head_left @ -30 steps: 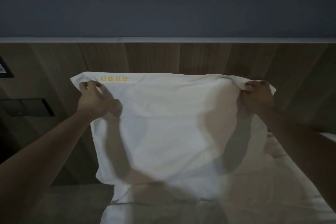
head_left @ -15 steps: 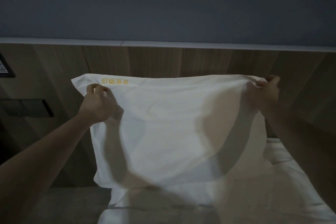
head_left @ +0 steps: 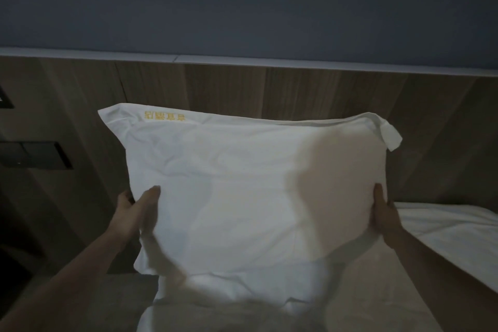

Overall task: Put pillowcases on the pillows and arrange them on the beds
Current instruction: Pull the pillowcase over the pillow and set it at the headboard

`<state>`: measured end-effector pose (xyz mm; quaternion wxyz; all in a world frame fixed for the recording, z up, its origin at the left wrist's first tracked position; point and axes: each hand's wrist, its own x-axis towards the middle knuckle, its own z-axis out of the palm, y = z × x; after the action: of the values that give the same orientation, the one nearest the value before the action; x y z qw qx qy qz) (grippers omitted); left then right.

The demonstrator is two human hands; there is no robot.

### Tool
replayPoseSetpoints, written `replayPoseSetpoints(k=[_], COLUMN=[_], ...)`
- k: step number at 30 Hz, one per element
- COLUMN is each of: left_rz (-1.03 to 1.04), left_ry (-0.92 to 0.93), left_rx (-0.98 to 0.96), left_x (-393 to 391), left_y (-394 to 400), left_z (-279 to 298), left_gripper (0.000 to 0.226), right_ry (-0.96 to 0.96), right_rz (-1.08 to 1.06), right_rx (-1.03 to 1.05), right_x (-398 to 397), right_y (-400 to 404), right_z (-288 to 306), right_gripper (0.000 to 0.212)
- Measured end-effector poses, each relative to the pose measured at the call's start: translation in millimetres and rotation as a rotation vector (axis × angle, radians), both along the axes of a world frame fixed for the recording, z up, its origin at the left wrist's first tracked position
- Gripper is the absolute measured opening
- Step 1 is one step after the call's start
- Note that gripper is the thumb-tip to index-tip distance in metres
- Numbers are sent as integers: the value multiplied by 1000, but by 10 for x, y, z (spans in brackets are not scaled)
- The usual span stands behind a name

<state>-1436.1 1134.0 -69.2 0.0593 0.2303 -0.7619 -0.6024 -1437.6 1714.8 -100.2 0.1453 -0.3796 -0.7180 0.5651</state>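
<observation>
I am holding a white cased pillow (head_left: pixel 250 191) upright between my two hands, standing it against the wooden headboard (head_left: pixel 296 89) at the head of the bed (head_left: pixel 444 226). My left hand (head_left: pixel 134 210) grips the pillow's left edge about halfway down, thumb laid across the front of the fabric and the other fingers wrapped out of sight behind. My right hand (head_left: pixel 384 213) holds the opposite edge at about the same height, the thumb pointing up along the front and the rest hidden behind the pillow. Both forearms reach forward and slightly inward from the lower corners of the view. Above my left hand, yellow embroidered lettering (head_left: pixel 164 117) runs upside down near the top hem; above my right hand, a loose flap of pillowcase (head_left: pixel 392 137) sticks out at the top corner. To finish this step well, I judge I should keep even pressure from both sides, settle the pillow straight and centred against the headboard, then tuck that flap in. Beyond my left hand, a dark wall panel (head_left: pixel 35 155) sits on the wood.
</observation>
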Motion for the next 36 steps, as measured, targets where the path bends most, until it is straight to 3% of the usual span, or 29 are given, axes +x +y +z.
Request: replayPoseSetpoints(k=[2, 4, 7, 10, 14, 18, 24, 28, 36], left_rz=[-36, -34, -63, -42, 16, 218, 63, 134, 261], left_ry=[-60, -100, -132, -92, 11, 163, -50, -55, 242], left_rx=[94, 132, 151, -65, -327, -284, -284, -241, -214], left_x=[41, 0, -7, -17, 3, 27, -79, -148, 21], left_y=[-15, -73, -60, -131, -181, -89, -404, -387, -101], left_z=[-165, -331, -342, -280, -233, -307, -634, -583, -213], left_gripper=[93, 108, 75, 37, 39, 42, 37, 31, 29], right_ry=[-29, -57, -73, 0, 10, 55, -4, 76, 220], right_rz=[-5, 21, 62, 10, -46, -57, 12, -67, -321], right_rx=[-53, -36, 53, 81, 87, 135, 80, 42, 219], right_x=[2, -9, 15, 24, 41, 23, -69, -144, -109], right_y=[-3, 13, 9, -2, -68, -154, -299, -285, -295], right_z=[-40, -24, 46, -2, -62, -111, -6, -29, 13], right_gripper=[100, 115, 126, 133, 99, 87, 80, 62, 58])
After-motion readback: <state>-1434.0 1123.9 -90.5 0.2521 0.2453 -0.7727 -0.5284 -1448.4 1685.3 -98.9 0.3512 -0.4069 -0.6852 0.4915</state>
